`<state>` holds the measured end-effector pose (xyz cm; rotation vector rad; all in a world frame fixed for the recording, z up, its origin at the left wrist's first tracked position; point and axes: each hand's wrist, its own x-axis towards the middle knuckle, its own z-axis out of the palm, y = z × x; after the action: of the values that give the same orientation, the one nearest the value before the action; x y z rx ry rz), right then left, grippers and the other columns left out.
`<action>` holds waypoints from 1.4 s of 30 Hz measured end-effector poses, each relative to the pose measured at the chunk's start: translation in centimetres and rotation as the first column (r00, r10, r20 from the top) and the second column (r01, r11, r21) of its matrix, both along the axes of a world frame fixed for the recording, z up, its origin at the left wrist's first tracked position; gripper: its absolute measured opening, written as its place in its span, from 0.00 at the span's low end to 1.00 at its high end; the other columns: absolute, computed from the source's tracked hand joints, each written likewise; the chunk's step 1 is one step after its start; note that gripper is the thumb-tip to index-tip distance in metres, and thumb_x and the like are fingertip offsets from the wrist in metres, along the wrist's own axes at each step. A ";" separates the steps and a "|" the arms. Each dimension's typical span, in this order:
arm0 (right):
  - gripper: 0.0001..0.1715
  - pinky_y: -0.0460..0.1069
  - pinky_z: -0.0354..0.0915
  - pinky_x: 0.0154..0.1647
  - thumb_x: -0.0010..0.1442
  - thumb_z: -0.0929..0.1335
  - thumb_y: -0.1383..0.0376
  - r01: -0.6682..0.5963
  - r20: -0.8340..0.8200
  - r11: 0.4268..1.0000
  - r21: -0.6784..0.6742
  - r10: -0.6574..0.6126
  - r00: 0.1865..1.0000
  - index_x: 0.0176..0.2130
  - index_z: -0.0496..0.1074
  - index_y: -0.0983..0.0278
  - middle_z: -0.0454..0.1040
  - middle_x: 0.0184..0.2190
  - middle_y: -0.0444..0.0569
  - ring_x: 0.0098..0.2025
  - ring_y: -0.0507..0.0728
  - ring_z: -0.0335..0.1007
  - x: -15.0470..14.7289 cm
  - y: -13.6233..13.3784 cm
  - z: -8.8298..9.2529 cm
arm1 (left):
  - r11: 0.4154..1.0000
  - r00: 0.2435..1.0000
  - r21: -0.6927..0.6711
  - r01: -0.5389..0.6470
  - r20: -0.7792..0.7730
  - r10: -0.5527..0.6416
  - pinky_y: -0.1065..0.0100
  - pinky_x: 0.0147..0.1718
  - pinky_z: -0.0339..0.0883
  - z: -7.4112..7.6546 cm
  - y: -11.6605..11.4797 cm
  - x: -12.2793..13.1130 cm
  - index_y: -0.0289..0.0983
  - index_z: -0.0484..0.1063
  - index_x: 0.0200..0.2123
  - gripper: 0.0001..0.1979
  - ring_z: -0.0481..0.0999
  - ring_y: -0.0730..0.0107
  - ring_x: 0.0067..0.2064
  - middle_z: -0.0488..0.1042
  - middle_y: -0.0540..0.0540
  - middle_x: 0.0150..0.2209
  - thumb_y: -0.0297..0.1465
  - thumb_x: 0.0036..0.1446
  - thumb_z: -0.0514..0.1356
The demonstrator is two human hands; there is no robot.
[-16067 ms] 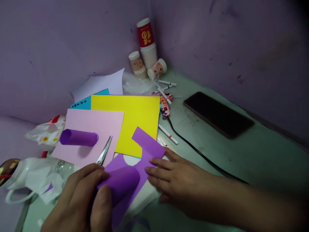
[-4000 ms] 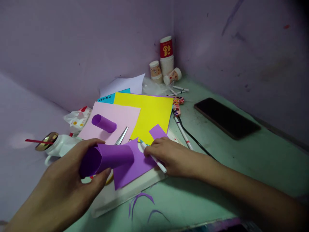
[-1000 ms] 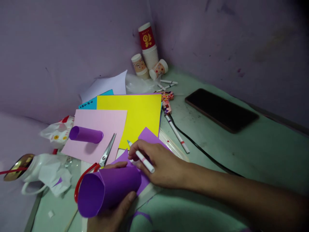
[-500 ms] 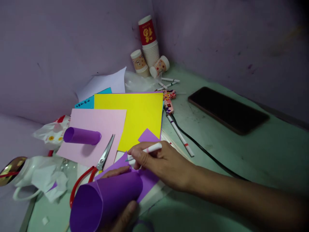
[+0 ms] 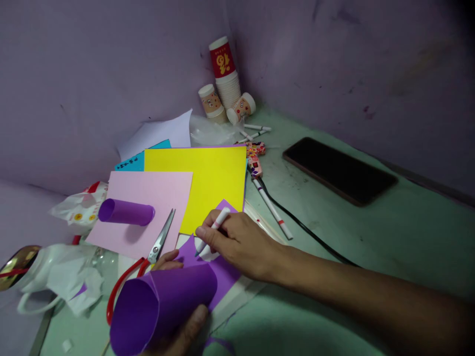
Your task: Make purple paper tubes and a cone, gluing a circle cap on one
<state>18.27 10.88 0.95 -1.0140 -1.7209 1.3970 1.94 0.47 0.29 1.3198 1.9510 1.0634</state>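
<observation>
Purple paper, rolled into a wide tube (image 5: 183,291), lies between the fingers and thumb of the left hand (image 5: 190,327), which hug its two sides, likely so it does not roll. Just past those fingertips, a flat purple paper sheet (image 5: 225,274) lies under the tube's far end. Fingers of the right hand (image 5: 241,242) pinch a thin white marker with a pink band (image 5: 218,221), point down, likely to aim it well. The tube hides the left palm. I cannot tell if the point touches paper.
</observation>
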 end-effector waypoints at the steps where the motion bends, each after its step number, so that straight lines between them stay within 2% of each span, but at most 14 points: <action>1: 0.19 0.46 0.57 0.29 0.63 0.61 0.58 -0.010 0.013 1.000 0.010 0.010 1.000 0.27 0.68 0.66 0.70 0.25 0.46 0.28 0.51 0.65 -0.1 0.1 -0.1 | 1.000 1.000 -0.010 -0.010 0.001 0.010 0.53 0.63 0.47 0.0 0.0 -0.1 0.45 0.64 0.48 0.29 0.59 0.51 0.60 0.61 0.48 0.57 0.44 0.42 0.66; 4: 0.21 0.46 0.57 0.29 0.63 0.60 0.56 -0.042 0.041 0.999 0.025 0.041 0.998 0.26 0.68 0.66 0.72 0.26 0.47 0.28 0.51 0.65 -0.4 0.3 -0.5 | 0.998 0.999 -0.044 -0.048 0.005 0.049 0.52 0.64 0.45 0.1 0.0 0.0 0.45 0.64 0.49 0.33 0.57 0.49 0.61 0.63 0.48 0.55 0.45 0.39 0.67; 10: 0.23 0.46 0.56 0.30 0.64 0.59 0.56 -0.109 0.146 0.992 0.058 0.100 0.984 0.26 0.69 0.66 0.71 0.23 0.47 0.26 0.51 0.64 -0.8 0.4 -0.6 | 0.989 0.993 -0.103 -0.105 0.044 0.110 0.55 0.56 0.63 0.9 0.2 0.5 0.45 0.67 0.49 0.37 0.66 0.47 0.56 0.72 0.48 0.46 0.42 0.32 0.71; 15: 0.22 0.46 0.55 0.29 0.64 0.59 0.57 -0.098 0.200 0.993 0.071 0.082 0.976 0.27 0.70 0.66 0.70 0.23 0.46 0.26 0.51 0.63 -0.4 0.4 -0.1 | 0.989 0.992 -0.087 -0.117 0.034 0.121 0.57 0.53 0.66 1.1 0.2 0.9 0.44 0.68 0.50 0.37 0.67 0.48 0.55 0.73 0.47 0.45 0.44 0.33 0.70; 19: 0.22 0.46 0.51 0.24 0.64 0.59 0.57 -0.103 0.247 0.992 0.073 0.082 0.965 0.26 0.70 0.66 0.67 0.20 0.44 0.22 0.50 0.58 0.0 0.3 0.4 | 0.989 0.992 -0.082 -0.123 0.025 0.126 0.55 0.56 0.63 1.0 0.1 1.2 0.44 0.66 0.51 0.37 0.66 0.47 0.56 0.72 0.48 0.47 0.44 0.34 0.69; 21: 0.22 0.46 0.51 0.24 0.64 0.59 0.58 -0.106 0.254 0.993 0.054 0.089 0.963 0.26 0.71 0.67 0.67 0.20 0.44 0.22 0.49 0.59 0.3 0.2 0.6 | 0.989 0.992 -0.080 -0.125 0.020 0.127 0.54 0.58 0.60 1.0 0.0 1.2 0.44 0.66 0.52 0.37 0.64 0.47 0.58 0.71 0.48 0.48 0.44 0.36 0.69; 25: 0.20 0.46 0.56 0.28 0.64 0.60 0.59 -0.099 0.214 0.994 0.055 0.085 0.973 0.29 0.72 0.67 0.73 0.26 0.48 0.28 0.51 0.66 0.6 -0.2 0.7 | 0.992 0.994 -0.071 -0.108 0.015 0.109 0.56 0.60 0.57 1.0 0.0 1.1 0.46 0.67 0.50 0.34 0.61 0.47 0.60 0.69 0.49 0.51 0.44 0.37 0.69; 27: 0.20 0.47 0.56 0.30 0.64 0.59 0.59 -0.103 0.210 0.992 0.071 0.086 0.974 0.30 0.73 0.67 0.73 0.26 0.48 0.28 0.52 0.66 0.8 -0.4 0.6 | 0.994 0.996 -0.059 -0.087 0.019 0.089 0.56 0.61 0.55 1.0 0.1 1.1 0.47 0.67 0.49 0.33 0.60 0.47 0.60 0.68 0.50 0.53 0.43 0.36 0.69; 30: 0.20 0.47 0.56 0.31 0.64 0.59 0.59 -0.101 0.207 0.990 0.094 0.080 0.975 0.31 0.73 0.66 0.73 0.26 0.48 0.28 0.52 0.65 0.9 -0.6 0.4 | 0.998 0.998 -0.047 -0.050 0.027 0.052 0.55 0.64 0.47 0.9 0.1 0.9 0.45 0.67 0.47 0.32 0.56 0.47 0.62 0.63 0.50 0.58 0.44 0.37 0.69; 33: 0.20 0.47 0.56 0.32 0.64 0.59 0.59 -0.100 0.201 0.991 0.094 0.079 0.976 0.31 0.73 0.66 0.73 0.27 0.48 0.29 0.52 0.66 1.0 -0.6 0.4 | 0.998 0.998 -0.062 -0.012 0.062 0.016 0.51 0.65 0.41 0.7 0.1 0.5 0.44 0.63 0.49 0.32 0.52 0.48 0.64 0.58 0.49 0.61 0.44 0.40 0.68; 42: 0.19 0.46 0.55 0.31 0.64 0.60 0.59 -0.082 0.191 0.990 0.117 0.059 0.980 0.30 0.72 0.67 0.72 0.26 0.47 0.28 0.51 0.65 1.0 -0.7 0.2 | 0.996 0.998 -0.078 0.047 0.046 -0.043 0.54 0.65 0.39 0.9 0.1 0.3 0.46 0.63 0.49 0.29 0.50 0.53 0.65 0.57 0.51 0.61 0.43 0.43 0.67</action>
<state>19.24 10.14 1.11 -1.0513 -1.9731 1.2528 2.28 0.57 1.21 1.2806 1.9017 0.9756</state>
